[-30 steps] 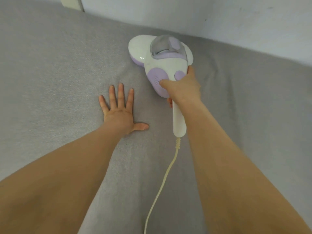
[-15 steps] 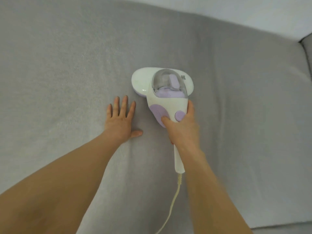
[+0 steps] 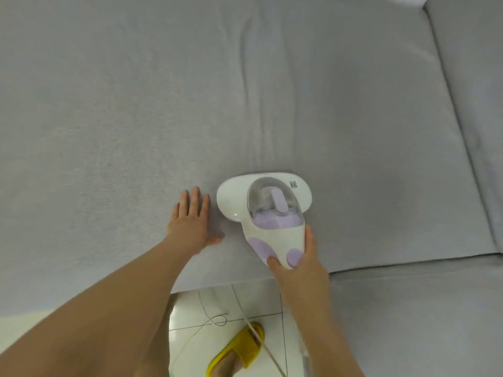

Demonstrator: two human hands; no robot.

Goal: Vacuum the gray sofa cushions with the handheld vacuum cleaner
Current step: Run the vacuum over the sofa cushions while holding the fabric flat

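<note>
The handheld vacuum cleaner sits head-down on the gray sofa cushion, near the cushion's front edge and just right of the crease that runs up the fabric. Its long axis runs from the wide white head, on the side away from the person, back toward the handle, tilted slightly to the right as it nears the front edge; the untouched cushion lies beyond the head. The right hand is the working hand: it grips the rear of the body where the handle begins, thumb curled over the lilac panel, fingers wrapped along the right flank. The handle end itself is hidden under the wrist. The left hand lies just left of the head, apart from it, palm down with fingers straight, pressing flat on the cushion and holding nothing. The cord trails from behind the vacuum down onto the tiled floor, passing a yellow slipper. Judgement: the next stroke likely runs along the long axis, away from the front edge.
</note>
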